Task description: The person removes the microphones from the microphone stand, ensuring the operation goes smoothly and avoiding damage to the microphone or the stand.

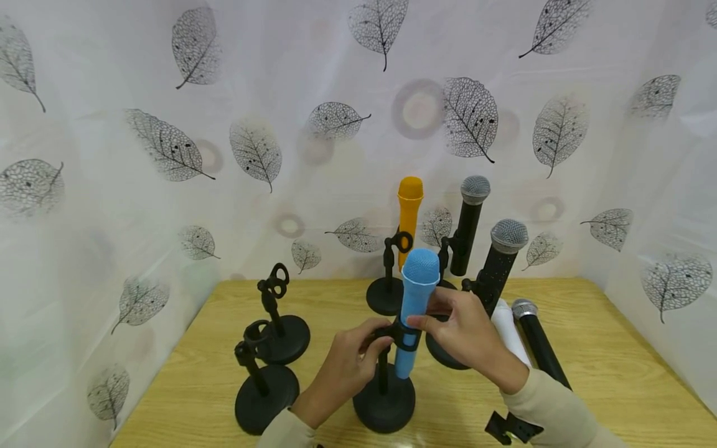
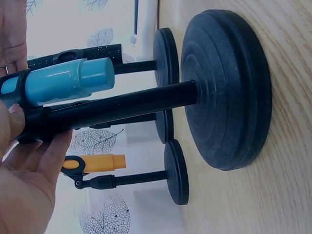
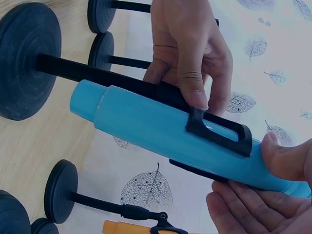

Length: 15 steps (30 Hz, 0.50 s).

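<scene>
A blue microphone (image 1: 421, 274) sits, slightly tilted, within the black clip (image 3: 219, 139) of a desk stand. My left hand (image 1: 350, 358) pinches the clip's neck between thumb and fingers, at the top of the stand's pole (image 2: 122, 105). With thumb on one side and fingers on the other, my right hand (image 1: 470, 330) grips the microphone's body just above the clip. The microphone's lower end (image 2: 97, 74) pokes out below the clip, beside the pole. Underneath, the round black base (image 1: 384, 404) rests on the wooden table.
Two black stands (image 1: 267, 398) with bare clips stand at left. Behind, stands hold an orange microphone (image 1: 411, 208) and two black microphones (image 1: 498, 267) with silver heads. A white cylindrical object (image 1: 510, 333) and another black microphone (image 1: 543, 348) lie at right, near a loose black clip (image 1: 512, 428).
</scene>
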Available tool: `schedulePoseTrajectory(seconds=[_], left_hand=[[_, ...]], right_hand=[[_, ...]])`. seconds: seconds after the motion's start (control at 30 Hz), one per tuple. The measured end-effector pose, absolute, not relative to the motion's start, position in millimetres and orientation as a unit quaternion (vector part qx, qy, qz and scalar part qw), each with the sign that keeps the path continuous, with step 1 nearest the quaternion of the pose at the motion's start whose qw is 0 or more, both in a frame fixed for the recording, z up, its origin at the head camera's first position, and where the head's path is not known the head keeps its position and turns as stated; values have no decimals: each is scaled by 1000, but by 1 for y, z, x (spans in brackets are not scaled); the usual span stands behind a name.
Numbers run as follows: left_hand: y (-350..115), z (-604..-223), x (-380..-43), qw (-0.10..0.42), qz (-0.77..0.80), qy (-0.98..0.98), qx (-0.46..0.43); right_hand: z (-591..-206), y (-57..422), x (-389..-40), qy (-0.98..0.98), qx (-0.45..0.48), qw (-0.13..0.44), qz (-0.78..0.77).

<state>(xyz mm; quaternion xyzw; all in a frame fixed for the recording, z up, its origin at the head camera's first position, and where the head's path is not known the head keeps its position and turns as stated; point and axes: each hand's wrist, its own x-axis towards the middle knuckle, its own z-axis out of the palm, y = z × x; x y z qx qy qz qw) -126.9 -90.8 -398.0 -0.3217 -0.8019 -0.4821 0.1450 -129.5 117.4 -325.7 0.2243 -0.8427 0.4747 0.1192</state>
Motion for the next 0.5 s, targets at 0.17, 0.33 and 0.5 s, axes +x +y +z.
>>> schedulePoseTrajectory(seconds=[0.17, 0.33, 0.5], left_hand=[[-91, -398, -127, 152, -476, -804, -322], [-91, -397, -127, 151, -473, -807, -320], [-91, -397, -127, 147, -477, -805, -321]], right_hand=[[-324, 117, -129, -841, 224, 115, 480], [-324, 117, -130, -844, 222, 114, 475], [-323, 116, -130, -848, 218, 113, 471]])
